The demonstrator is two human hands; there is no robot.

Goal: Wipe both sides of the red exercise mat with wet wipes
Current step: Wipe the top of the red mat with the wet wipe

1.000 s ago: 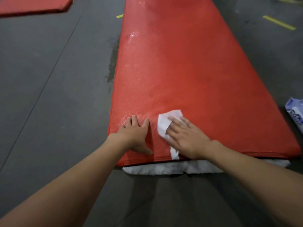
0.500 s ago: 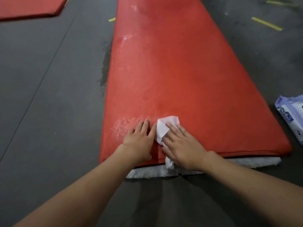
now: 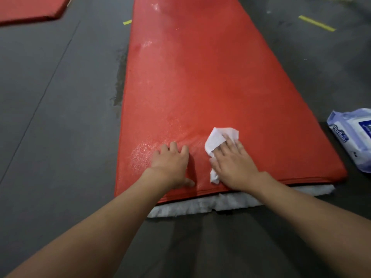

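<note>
In the head view, the red exercise mat (image 3: 200, 87) is seen laid flat on the dark grey floor (image 3: 50, 117), running from its near end at 6 o'clock away toward 12 o'clock. A strip of what appears to be white padding (image 3: 200, 205) is exposed under the near edge of the mat.

The left hand (image 3: 171, 167) is laid palm down on the mat close to that edge. Its grip is spread apart, fingers straight and the thumb out to 3 o'clock, and nothing is held in it. A speckled damp patch (image 3: 140, 155) is seen on the mat at 9 o'clock of this hand.

The right hand (image 3: 233, 163) is pressed flat on a white wet wipe (image 3: 217, 139), just at 3 o'clock of the left hand and apart from it. Its grip is also apart, the fingers straight on the wipe rather than curled round it. The crumpled wipe sticks out beyond the fingertips toward 11 o'clock and below the thumb side.

A pack of wipes (image 3: 353, 139) lies on the floor at 3 o'clock, just beside the mat's right edge; its print is blurred. A dark wet streak (image 3: 120, 77) is seen on the floor along the mat's left edge. A second red mat (image 3: 30, 9) lies at 10 o'clock, and a yellow tape mark (image 3: 316, 23) at 1 o'clock.
</note>
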